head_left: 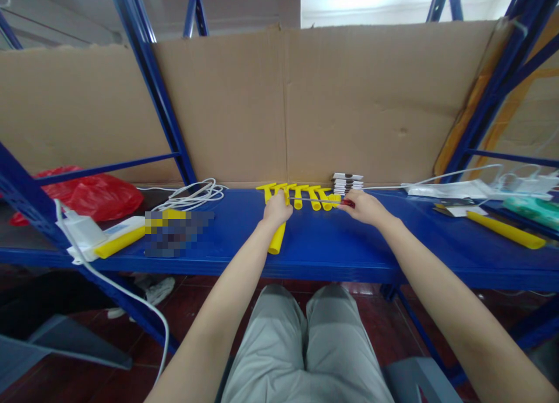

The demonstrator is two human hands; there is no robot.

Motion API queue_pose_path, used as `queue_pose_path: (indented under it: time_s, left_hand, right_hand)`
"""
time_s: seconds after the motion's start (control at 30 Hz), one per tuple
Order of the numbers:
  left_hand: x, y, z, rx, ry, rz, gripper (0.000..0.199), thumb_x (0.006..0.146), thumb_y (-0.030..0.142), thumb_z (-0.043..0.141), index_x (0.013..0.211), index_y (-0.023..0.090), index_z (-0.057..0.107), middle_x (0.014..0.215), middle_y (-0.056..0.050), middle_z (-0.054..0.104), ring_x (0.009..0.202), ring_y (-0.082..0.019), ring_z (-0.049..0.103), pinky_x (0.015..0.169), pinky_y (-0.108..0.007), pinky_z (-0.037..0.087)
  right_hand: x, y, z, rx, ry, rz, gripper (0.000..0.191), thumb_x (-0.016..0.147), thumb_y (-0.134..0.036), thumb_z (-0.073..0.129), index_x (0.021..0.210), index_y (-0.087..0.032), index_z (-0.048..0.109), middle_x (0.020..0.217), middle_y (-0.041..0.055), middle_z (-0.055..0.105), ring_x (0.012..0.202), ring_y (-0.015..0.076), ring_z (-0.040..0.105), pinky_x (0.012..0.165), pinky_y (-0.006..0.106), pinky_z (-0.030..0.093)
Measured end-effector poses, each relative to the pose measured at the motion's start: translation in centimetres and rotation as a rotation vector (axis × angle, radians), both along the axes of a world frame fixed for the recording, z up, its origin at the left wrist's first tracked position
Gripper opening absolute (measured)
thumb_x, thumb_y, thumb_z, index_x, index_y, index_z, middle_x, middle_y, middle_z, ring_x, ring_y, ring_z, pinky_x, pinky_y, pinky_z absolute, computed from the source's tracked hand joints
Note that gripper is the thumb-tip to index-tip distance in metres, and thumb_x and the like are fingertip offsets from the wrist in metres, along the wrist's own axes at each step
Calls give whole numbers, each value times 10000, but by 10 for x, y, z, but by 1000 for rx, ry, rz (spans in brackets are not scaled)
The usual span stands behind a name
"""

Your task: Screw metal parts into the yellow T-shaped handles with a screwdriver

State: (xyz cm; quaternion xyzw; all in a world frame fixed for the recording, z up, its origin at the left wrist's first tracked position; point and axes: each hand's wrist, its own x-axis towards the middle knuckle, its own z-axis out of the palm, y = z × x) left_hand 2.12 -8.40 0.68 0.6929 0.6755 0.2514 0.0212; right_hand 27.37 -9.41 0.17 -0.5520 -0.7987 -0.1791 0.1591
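My left hand (276, 211) is wrapped round a yellow T-shaped plastic handle (278, 239), whose round lower end points toward me. In my right hand (365, 207) is a screwdriver (317, 201) with a dark red grip, mostly hidden by the fingers. Its thin metal shaft lies level and reaches left to the head of the held handle; the exact contact at the tip is hidden. Just behind the shaft, several more yellow T-shaped handles (315, 200) lie in a row. A stack of small white packs (348, 183) stands behind my right hand.
The blue shelf top (336, 243) ends at a front edge above my knees. Cardboard (349, 100) walls off the back. To the left are coiled white cable (196, 194), a power strip (124, 228) and a red bag (94, 196). A yellow handle (506, 230) lies far right.
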Motion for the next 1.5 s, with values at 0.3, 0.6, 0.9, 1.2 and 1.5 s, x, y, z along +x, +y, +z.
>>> queue_pose_path:
  time_s: [0.3, 0.6, 0.9, 1.2, 1.5]
  left_hand:
    - [1, -1, 1, -6, 13, 5, 258, 802, 195, 569, 1058, 192, 541, 1104, -135, 672, 1061, -278, 636, 857, -336, 495]
    - [0, 0, 0, 4, 12, -5, 277, 795, 207, 578, 1069, 184, 541, 1122, -153, 665, 1076, -284, 630, 867, -349, 494]
    - [1, -1, 0, -2, 20, 4, 288, 807, 207, 576, 1091, 180, 541, 1110, -144, 669, 1065, -275, 636, 851, -332, 496]
    - [1, -2, 1, -1, 17, 3, 282, 809, 185, 561, 1091, 173, 543, 1106, -146, 672, 1059, -278, 639, 843, -332, 498]
    - [0, -2, 2, -12, 5, 19, 274, 820, 204, 571, 1091, 169, 553, 1116, -148, 670, 1042, -270, 645, 822, -316, 500]
  right_hand:
    - [-9, -8, 2, -29, -11, -123, 315, 900, -442, 487, 1036, -173, 577, 955, 128, 707, 823, 259, 650, 635, 300, 384]
    - [-7, -5, 3, -71, -17, -57, 247, 903, -386, 505, 932, -169, 620, 956, 135, 699, 849, 243, 647, 657, 289, 401]
    - [-10, -8, 2, -107, 2, -141, 310, 871, -420, 552, 1053, -170, 554, 933, 119, 713, 809, 252, 662, 608, 280, 374]
    - [-8, -3, -1, -120, 9, -64, 252, 897, -398, 503, 898, -177, 624, 913, 118, 710, 839, 235, 648, 639, 279, 384]
    - [-12, -9, -1, -174, 37, -99, 307, 903, -457, 474, 1009, -190, 583, 913, 93, 714, 792, 230, 648, 584, 269, 344]
